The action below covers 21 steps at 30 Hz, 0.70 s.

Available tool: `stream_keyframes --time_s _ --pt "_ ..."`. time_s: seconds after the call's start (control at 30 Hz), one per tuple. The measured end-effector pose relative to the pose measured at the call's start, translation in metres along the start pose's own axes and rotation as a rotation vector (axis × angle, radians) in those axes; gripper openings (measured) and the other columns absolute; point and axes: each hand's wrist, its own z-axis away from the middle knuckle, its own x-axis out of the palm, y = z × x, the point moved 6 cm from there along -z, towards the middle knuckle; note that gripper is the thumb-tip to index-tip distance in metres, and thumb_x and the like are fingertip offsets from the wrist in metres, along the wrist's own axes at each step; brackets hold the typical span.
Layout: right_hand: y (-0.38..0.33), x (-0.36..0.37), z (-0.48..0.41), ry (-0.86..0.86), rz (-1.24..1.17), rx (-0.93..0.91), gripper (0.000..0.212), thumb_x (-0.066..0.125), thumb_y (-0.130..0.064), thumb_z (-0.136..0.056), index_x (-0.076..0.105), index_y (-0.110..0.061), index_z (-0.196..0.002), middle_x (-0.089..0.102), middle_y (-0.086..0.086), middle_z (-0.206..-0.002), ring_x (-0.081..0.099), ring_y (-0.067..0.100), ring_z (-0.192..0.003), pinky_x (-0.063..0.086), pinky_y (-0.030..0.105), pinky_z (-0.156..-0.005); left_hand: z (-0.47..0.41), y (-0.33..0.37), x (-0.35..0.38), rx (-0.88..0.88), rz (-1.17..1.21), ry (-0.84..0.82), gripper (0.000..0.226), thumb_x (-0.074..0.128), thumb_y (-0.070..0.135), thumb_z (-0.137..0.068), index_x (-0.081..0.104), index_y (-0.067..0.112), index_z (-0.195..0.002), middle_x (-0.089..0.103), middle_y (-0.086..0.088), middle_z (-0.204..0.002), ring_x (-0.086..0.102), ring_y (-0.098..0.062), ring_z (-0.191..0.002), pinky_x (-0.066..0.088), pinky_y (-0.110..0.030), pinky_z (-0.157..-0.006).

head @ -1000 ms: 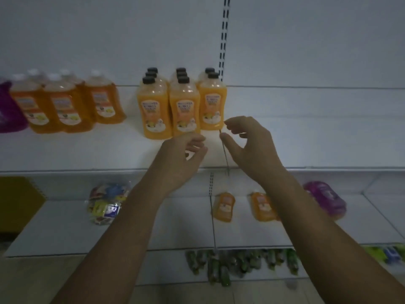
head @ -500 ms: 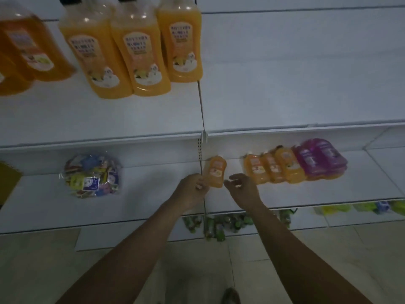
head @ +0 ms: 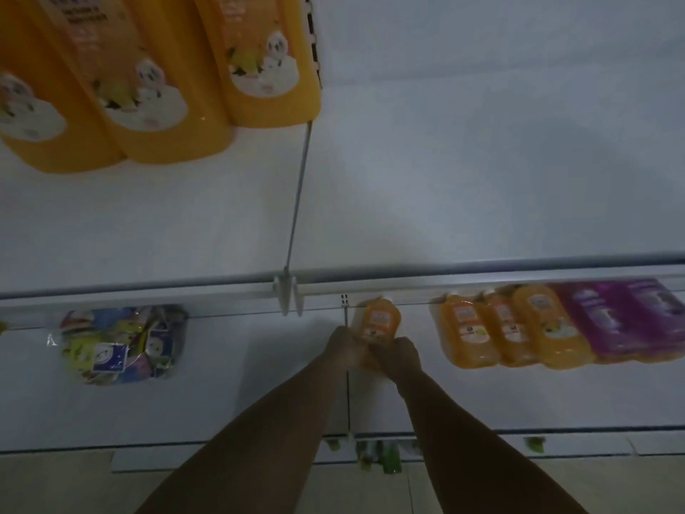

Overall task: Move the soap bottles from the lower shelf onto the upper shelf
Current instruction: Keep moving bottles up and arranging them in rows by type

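The left hand [head: 343, 346] and the right hand [head: 399, 352] close on the near end of a small orange soap bottle [head: 378, 320], one from each side with fingers curled against it. The light is too dim to show how far each finger wraps. The bottle sits on the lower shelf [head: 259, 387] just beyond the knuckles, its top pointing away from the hands. It is apart from its neighbours, which probably makes it the easy one to take. Using both hands likely steadies a smooth plastic body for the lift.

Off to the right of the right hand, three more orange soap bottles [head: 504, 330] stand pressed side by side, with purple bottles [head: 626, 315] touching them further out, so these remain to be moved. Well to the left of the left hand lies a clear bag of colourful packets [head: 118, 343].

Above and beyond both hands is the upper shelf [head: 463, 187]. Its white surface is bare straight ahead, and large orange bottles [head: 259, 57] are grouped up to the left; that bare stretch looks like the natural landing place.
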Motion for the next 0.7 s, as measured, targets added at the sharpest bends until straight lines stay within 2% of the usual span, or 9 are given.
stream_keyframes --time_s 0.07,0.17,0.2,0.33,0.4,0.47,0.5,0.57,0.7 --pt "0.003 0.004 -0.005 0.015 -0.041 0.013 0.056 0.084 -0.050 -0.077 0.067 -0.006 -0.108 0.073 0.009 -0.101 0.073 0.023 -0.088 0.062 0.034 -0.076 -0.005 -0.004 0.004 -0.008 0.027 0.018 0.027 0.061 0.026 -0.096 0.074 0.006 -0.109 0.075 -0.011 -0.102 0.070 -0.022 -0.084 0.054 -0.027 -0.069" --pt "0.009 0.001 -0.006 0.011 -0.093 0.036 0.060 0.091 -0.046 -0.068 0.068 -0.004 -0.105 0.074 0.012 -0.099 0.074 0.027 -0.088 0.060 0.032 -0.068 -0.001 -0.011 0.003 0.001 0.045 0.028 0.024 0.068 0.030 -0.093 0.075 0.010 -0.105 0.076 -0.008 -0.099 0.073 -0.022 -0.087 0.062 -0.035 -0.081" --pt "0.011 -0.001 -0.003 0.001 -0.100 0.037 0.061 0.093 -0.044 -0.066 0.069 -0.003 -0.105 0.074 0.013 -0.098 0.074 0.027 -0.088 0.059 0.030 -0.066 0.006 -0.011 0.002 0.018 0.056 0.011 0.024 0.070 0.030 -0.092 0.075 0.010 -0.104 0.076 -0.007 -0.098 0.073 -0.021 -0.087 0.061 -0.033 -0.080" --pt "0.006 -0.023 0.043 0.027 -0.038 -0.051 0.038 0.090 -0.031 -0.075 0.073 -0.002 -0.093 0.072 0.010 -0.083 0.068 0.023 -0.074 0.052 0.031 -0.057 0.058 -0.002 -0.014 0.107 0.251 0.006 0.021 0.081 0.011 -0.085 0.079 0.002 -0.103 0.076 -0.005 -0.092 0.072 -0.015 -0.080 0.056 -0.021 -0.068" --pt "-0.002 -0.031 0.082 0.029 0.006 -0.137 0.027 0.085 -0.020 -0.081 0.074 -0.003 -0.098 0.074 0.010 -0.088 0.070 0.024 -0.080 0.060 0.037 -0.069 0.098 0.003 -0.029 0.130 0.343 0.006 0.022 0.082 0.002 -0.081 0.078 -0.001 -0.102 0.075 -0.010 -0.090 0.072 -0.013 -0.074 0.058 -0.019 -0.063" --pt "-0.009 -0.037 0.125 0.048 0.036 -0.236 0.036 0.084 -0.015 -0.081 0.072 -0.004 -0.113 0.075 0.011 -0.103 0.071 0.025 -0.091 0.061 0.041 -0.084 0.141 0.004 -0.046 0.154 0.427 -0.007 0.027 0.081 -0.006 -0.080 0.075 -0.007 -0.106 0.074 -0.012 -0.089 0.072 -0.009 -0.069 0.057 -0.017 -0.059" --pt "-0.013 -0.040 0.148 0.064 0.042 -0.274 0.042 0.084 -0.015 -0.080 0.070 -0.005 -0.119 0.075 0.010 -0.107 0.071 0.024 -0.093 0.061 0.038 -0.084 0.164 0.005 -0.057 0.188 0.455 -0.001 0.028 0.080 -0.008 -0.080 0.075 -0.008 -0.108 0.074 -0.011 -0.088 0.072 -0.004 -0.066 0.056 -0.015 -0.058" --pt "-0.023 -0.041 0.196 0.082 0.042 -0.352 0.049 0.085 -0.017 -0.080 0.066 -0.010 -0.125 0.072 0.005 -0.111 0.069 0.019 -0.095 0.059 0.029 -0.079 0.211 0.003 -0.079 0.278 0.467 0.036 0.029 0.082 -0.002 -0.081 0.077 0.000 -0.109 0.078 -0.009 -0.095 0.073 0.001 -0.072 0.056 -0.015 -0.066" --pt "-0.048 -0.029 0.291 0.106 0.027 -0.522 0.055 0.085 -0.021 -0.080 0.063 -0.020 -0.130 0.065 -0.003 -0.117 0.064 0.000 -0.096 0.051 0.006 -0.068 0.301 -0.010 -0.128 0.432 0.534 0.105 0.038 0.084 0.009 -0.082 0.078 0.039 -0.104 0.079 0.007 -0.109 0.074 -0.009 -0.100 0.058 -0.025 -0.088"
